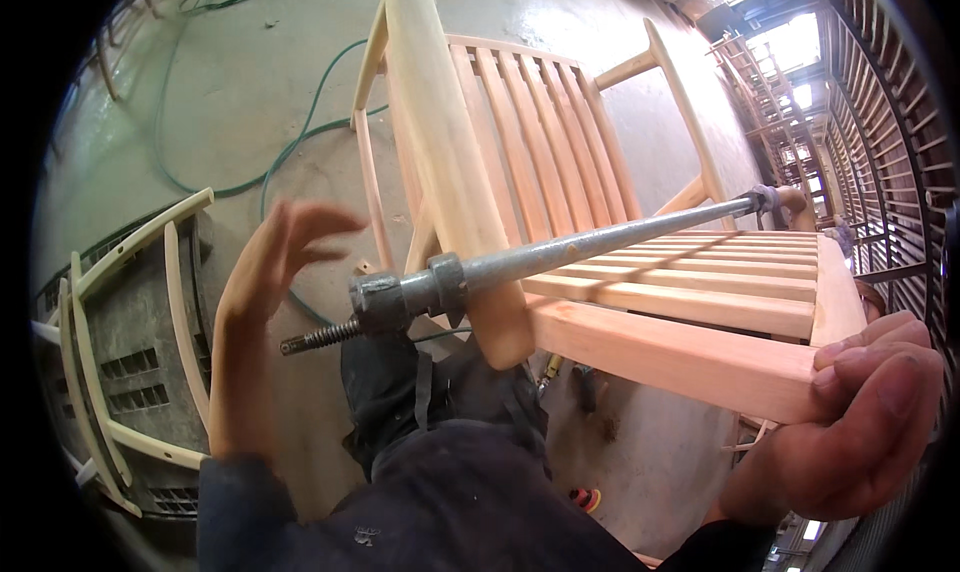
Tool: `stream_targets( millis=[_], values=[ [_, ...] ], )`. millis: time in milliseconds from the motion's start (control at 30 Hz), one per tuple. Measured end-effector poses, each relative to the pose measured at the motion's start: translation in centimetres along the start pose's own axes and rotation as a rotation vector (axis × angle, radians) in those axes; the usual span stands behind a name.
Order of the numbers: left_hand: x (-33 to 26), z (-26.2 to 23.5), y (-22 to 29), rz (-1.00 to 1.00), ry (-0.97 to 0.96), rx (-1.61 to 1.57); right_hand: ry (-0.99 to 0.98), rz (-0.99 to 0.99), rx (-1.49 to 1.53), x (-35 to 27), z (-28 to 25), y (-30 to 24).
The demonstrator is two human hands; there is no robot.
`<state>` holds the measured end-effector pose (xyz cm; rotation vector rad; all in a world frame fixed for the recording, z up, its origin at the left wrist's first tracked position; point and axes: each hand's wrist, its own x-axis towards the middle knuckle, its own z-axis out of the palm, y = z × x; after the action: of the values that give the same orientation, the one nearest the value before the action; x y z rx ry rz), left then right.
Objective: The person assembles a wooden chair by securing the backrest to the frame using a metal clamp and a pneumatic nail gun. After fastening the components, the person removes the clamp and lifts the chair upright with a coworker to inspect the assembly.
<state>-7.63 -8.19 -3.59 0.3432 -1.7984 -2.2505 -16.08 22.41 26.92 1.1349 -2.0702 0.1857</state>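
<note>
A pale wooden slatted chair (672, 344) stands before me. Across its seat lies a long grey pipe clamp (590, 244), its threaded screw end (320, 338) sticking out past the thick near armrest (440, 122). My left hand (285, 262) is raised just left of the clamp's screw end, fingers apart and slightly blurred, holding nothing. The fingers of my right hand (860, 422) are curled against the seat's front rail at its right corner, gripping it. What lies at the clamp's far end is too small to make out clearly.
On the left, pale wooden frame parts (185, 312) rest on a dark, slotted surface (140, 372). A green hose (290, 152) trails over the floor behind the chair. Tools, including a red and yellow one (586, 499), lie on the floor near my body. Stacked racks (895, 102) line the right.
</note>
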Motion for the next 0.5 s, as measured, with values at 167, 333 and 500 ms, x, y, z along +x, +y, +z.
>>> stream_targets(
  millis=[167, 333, 500],
  values=[
    [-11.3, -4.6, -6.2, -0.317, -0.121, 0.234, 0.041, -0.115, -0.039, 0.1, 0.9, -0.8],
    [-16.3, -1.1, -4.3, -0.749, -0.35, -0.851, -0.005, -0.663, -0.819, -0.8, -1.8, 1.3],
    [-12.4, 4.5, 0.9, -0.652, -0.025, -1.317, 0.129, -0.536, -0.275, -0.4, 1.4, 2.2]
  ],
)
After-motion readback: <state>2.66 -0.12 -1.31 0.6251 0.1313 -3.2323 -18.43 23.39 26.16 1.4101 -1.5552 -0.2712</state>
